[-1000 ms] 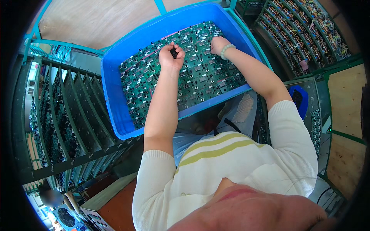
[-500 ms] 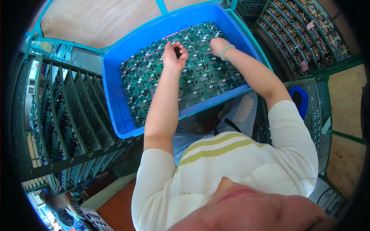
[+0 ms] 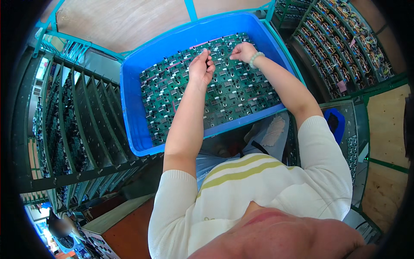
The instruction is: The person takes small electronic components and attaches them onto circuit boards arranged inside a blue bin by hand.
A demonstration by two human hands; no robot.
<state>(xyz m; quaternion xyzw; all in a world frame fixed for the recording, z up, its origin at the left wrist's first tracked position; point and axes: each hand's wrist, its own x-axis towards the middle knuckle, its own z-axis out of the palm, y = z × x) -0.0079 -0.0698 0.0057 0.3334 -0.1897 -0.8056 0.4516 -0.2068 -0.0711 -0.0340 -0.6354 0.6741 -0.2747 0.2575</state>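
Observation:
A blue plastic tub (image 3: 130, 103) stands in front of me, its floor covered with green circuit boards (image 3: 224, 103) bearing small black and white components. My left hand (image 3: 201, 68) is over the middle of the boards, fingers curled around small black parts that barely show between them. To its right, my right hand (image 3: 244, 52), with a pale bead bracelet on the wrist, hovers low over the far right boards. Its thumb and fingertips are pressed together; whatever they hold is too small to make out.
Left of the tub is a dark slotted rack (image 3: 82, 125) with boards standing in it. Racks of wired boards (image 3: 332, 56) are at the far right. A small blue bin (image 3: 334, 125) sits by my right elbow. Another person (image 3: 60, 226) is at the lower left.
My left hand has closed further over the black parts and turned. My right hand has shifted slightly left relative to the boards, its pinch now showing. The whole view has tilted a little.

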